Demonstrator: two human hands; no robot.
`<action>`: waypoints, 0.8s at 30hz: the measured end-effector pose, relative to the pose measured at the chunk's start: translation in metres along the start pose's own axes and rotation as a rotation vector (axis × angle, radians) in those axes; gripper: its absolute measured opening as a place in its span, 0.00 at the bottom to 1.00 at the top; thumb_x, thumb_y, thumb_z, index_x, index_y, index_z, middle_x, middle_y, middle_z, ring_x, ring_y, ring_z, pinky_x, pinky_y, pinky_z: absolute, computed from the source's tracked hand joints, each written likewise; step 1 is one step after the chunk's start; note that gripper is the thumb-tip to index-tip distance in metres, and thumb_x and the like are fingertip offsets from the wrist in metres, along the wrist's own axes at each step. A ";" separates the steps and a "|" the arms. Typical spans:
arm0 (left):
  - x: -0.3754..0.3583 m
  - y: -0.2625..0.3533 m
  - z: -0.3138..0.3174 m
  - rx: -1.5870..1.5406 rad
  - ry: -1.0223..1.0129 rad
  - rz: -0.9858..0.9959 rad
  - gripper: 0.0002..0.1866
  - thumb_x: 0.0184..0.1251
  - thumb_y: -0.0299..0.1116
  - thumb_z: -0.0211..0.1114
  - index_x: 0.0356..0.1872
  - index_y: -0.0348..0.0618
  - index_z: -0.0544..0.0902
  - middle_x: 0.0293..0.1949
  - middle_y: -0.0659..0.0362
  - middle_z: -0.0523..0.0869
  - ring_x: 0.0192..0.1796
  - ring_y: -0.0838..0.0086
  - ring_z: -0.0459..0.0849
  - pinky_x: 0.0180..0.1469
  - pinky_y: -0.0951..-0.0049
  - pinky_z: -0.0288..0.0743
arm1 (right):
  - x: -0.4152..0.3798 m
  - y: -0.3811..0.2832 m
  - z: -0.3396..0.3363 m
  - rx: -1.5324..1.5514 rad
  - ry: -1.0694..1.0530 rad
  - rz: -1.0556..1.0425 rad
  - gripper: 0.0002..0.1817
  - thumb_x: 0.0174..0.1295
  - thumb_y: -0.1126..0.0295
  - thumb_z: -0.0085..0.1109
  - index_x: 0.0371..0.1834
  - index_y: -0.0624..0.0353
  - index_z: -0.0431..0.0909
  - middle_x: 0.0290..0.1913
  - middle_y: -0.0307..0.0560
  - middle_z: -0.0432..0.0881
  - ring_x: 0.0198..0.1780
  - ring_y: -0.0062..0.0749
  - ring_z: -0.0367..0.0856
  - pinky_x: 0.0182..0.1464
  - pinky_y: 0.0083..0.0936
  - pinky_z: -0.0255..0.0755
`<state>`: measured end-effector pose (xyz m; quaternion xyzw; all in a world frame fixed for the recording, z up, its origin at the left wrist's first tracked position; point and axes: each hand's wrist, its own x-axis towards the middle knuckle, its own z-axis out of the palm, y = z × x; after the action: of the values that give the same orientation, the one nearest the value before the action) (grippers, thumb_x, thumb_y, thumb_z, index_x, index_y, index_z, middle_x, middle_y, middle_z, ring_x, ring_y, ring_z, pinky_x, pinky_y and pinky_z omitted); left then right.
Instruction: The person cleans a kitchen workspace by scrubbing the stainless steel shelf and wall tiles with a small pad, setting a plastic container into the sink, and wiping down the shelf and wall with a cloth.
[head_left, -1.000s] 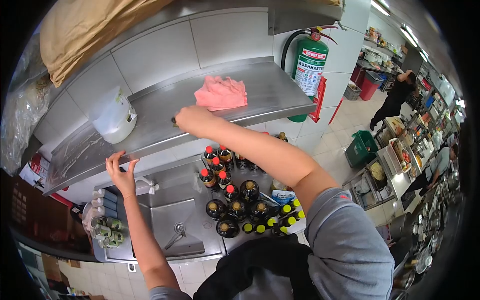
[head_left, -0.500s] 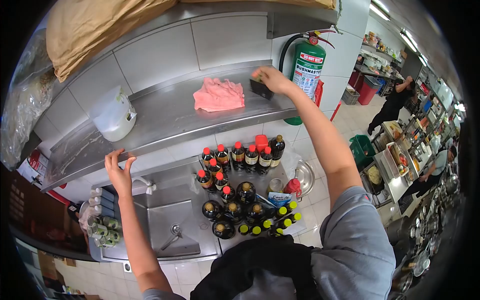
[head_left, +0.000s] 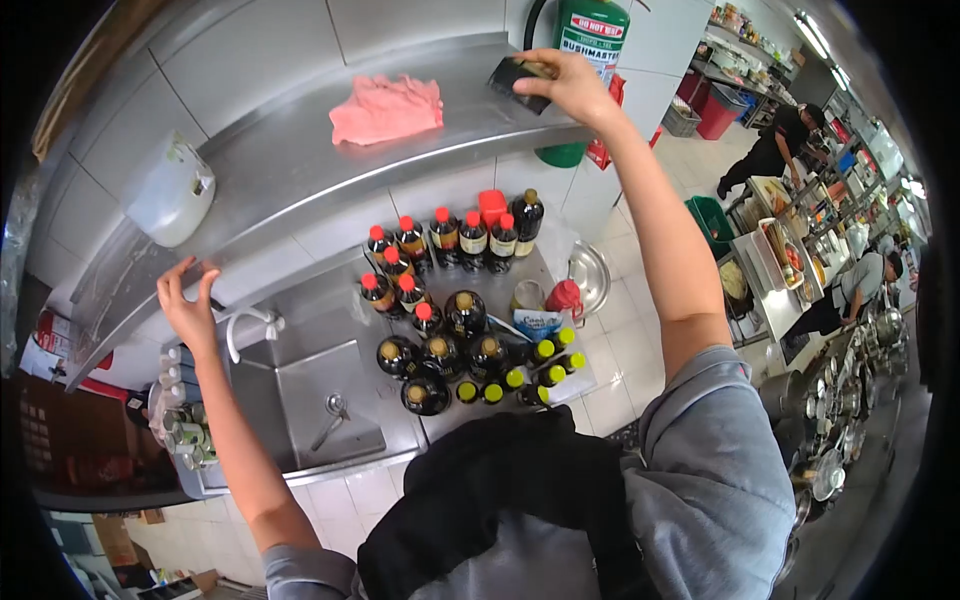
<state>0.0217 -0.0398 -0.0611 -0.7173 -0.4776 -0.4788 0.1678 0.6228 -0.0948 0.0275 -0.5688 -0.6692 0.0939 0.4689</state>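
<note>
My right hand (head_left: 578,88) is closed around a small black box-shaped item (head_left: 513,84), tilted just over the right end of the steel shelf (head_left: 300,165). To the left of that item, a crumpled pink cloth (head_left: 388,110) lies on the shelf. My left hand (head_left: 188,303) is at the shelf's front edge, thumb and fingers spread with nothing in them. Behind it on the shelf stands a whitish plastic tub (head_left: 170,195).
Below the shelf are a steel sink (head_left: 330,400) with a white faucet (head_left: 255,325) and many dark sauce bottles (head_left: 440,355). A green fire extinguisher (head_left: 590,45) hangs by the shelf's right end. Two people (head_left: 775,145) work in the kitchen at right.
The view has shifted, so the shelf sits higher and further left. My right hand has drawn the black item back towards the shelf's front. My left hand stays by the front edge.
</note>
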 end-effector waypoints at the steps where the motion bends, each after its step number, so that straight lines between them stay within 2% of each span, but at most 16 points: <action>1: -0.001 0.001 0.001 0.007 -0.005 -0.002 0.23 0.52 0.40 0.81 0.48 0.41 0.87 0.46 0.56 0.83 0.52 0.59 0.81 0.57 0.60 0.73 | -0.007 -0.010 -0.008 -0.122 -0.004 -0.065 0.22 0.63 0.73 0.69 0.60 0.61 0.80 0.46 0.44 0.87 0.50 0.31 0.83 0.55 0.28 0.75; 3: -0.002 0.000 0.001 0.019 -0.004 -0.004 0.23 0.53 0.41 0.81 0.48 0.42 0.87 0.46 0.57 0.83 0.52 0.59 0.81 0.57 0.60 0.73 | -0.033 -0.032 -0.021 -0.367 -0.011 -0.206 0.13 0.65 0.71 0.66 0.51 0.60 0.85 0.45 0.43 0.86 0.50 0.34 0.83 0.56 0.30 0.73; 6: -0.002 -0.001 0.002 0.044 0.002 0.008 0.23 0.52 0.41 0.81 0.48 0.42 0.87 0.46 0.57 0.83 0.52 0.60 0.81 0.57 0.60 0.73 | -0.063 -0.032 -0.021 -0.394 0.079 -0.276 0.09 0.65 0.70 0.65 0.46 0.59 0.84 0.44 0.44 0.86 0.50 0.40 0.80 0.57 0.32 0.71; 7: -0.002 -0.002 0.002 0.037 -0.001 0.006 0.23 0.53 0.41 0.81 0.48 0.42 0.87 0.46 0.57 0.83 0.52 0.60 0.81 0.57 0.60 0.73 | -0.071 -0.030 -0.019 -0.430 0.101 -0.311 0.08 0.64 0.69 0.65 0.45 0.54 0.83 0.43 0.41 0.84 0.50 0.42 0.79 0.54 0.38 0.67; 10: -0.002 0.000 0.002 0.021 -0.004 0.005 0.23 0.53 0.41 0.81 0.48 0.43 0.87 0.46 0.57 0.83 0.52 0.60 0.81 0.57 0.60 0.73 | -0.092 -0.028 -0.002 -0.501 0.131 -0.393 0.09 0.63 0.71 0.66 0.44 0.59 0.83 0.42 0.46 0.82 0.47 0.43 0.78 0.52 0.35 0.70; 11: -0.002 0.001 0.002 0.023 0.000 0.004 0.23 0.52 0.41 0.81 0.48 0.43 0.87 0.46 0.57 0.83 0.52 0.60 0.81 0.57 0.60 0.73 | -0.095 -0.017 0.006 -0.477 0.124 -0.360 0.08 0.64 0.66 0.65 0.45 0.51 0.83 0.42 0.41 0.77 0.51 0.40 0.76 0.55 0.35 0.63; 14: -0.001 0.001 0.001 0.018 0.005 0.010 0.23 0.52 0.40 0.81 0.48 0.42 0.86 0.46 0.57 0.83 0.52 0.59 0.80 0.57 0.59 0.73 | -0.097 -0.004 0.023 -0.455 0.155 -0.340 0.08 0.64 0.66 0.65 0.45 0.52 0.83 0.40 0.41 0.76 0.50 0.40 0.75 0.54 0.36 0.62; 18: -0.003 0.003 0.003 0.018 0.011 -0.014 0.24 0.50 0.40 0.82 0.47 0.42 0.86 0.46 0.56 0.82 0.52 0.58 0.80 0.58 0.59 0.72 | -0.095 -0.006 0.045 -0.434 0.226 -0.366 0.08 0.59 0.66 0.69 0.41 0.51 0.84 0.40 0.41 0.75 0.49 0.40 0.75 0.52 0.36 0.62; 21: -0.002 0.004 0.002 0.035 0.001 -0.028 0.25 0.50 0.41 0.81 0.48 0.42 0.85 0.46 0.55 0.82 0.53 0.57 0.79 0.57 0.58 0.72 | -0.080 -0.027 0.099 -0.400 0.338 -0.519 0.09 0.54 0.68 0.70 0.39 0.49 0.84 0.44 0.39 0.79 0.51 0.40 0.77 0.53 0.38 0.63; 22: -0.002 0.005 0.002 0.036 -0.008 -0.031 0.25 0.50 0.41 0.81 0.48 0.42 0.85 0.46 0.55 0.81 0.53 0.57 0.79 0.57 0.58 0.72 | -0.074 -0.043 0.121 -0.360 0.287 -0.551 0.13 0.50 0.72 0.72 0.39 0.49 0.85 0.41 0.40 0.79 0.50 0.39 0.76 0.53 0.37 0.64; 24: -0.003 0.000 0.000 0.038 -0.029 -0.016 0.25 0.49 0.42 0.81 0.48 0.42 0.85 0.46 0.55 0.81 0.52 0.57 0.79 0.57 0.58 0.72 | -0.066 -0.073 0.172 -0.421 0.292 -0.565 0.09 0.56 0.73 0.61 0.39 0.48 0.83 0.42 0.38 0.77 0.51 0.38 0.74 0.52 0.39 0.63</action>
<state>0.0217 -0.0410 -0.0634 -0.7170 -0.4946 -0.4606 0.1706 0.4416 -0.1054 -0.0526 -0.4532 -0.7305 -0.2604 0.4394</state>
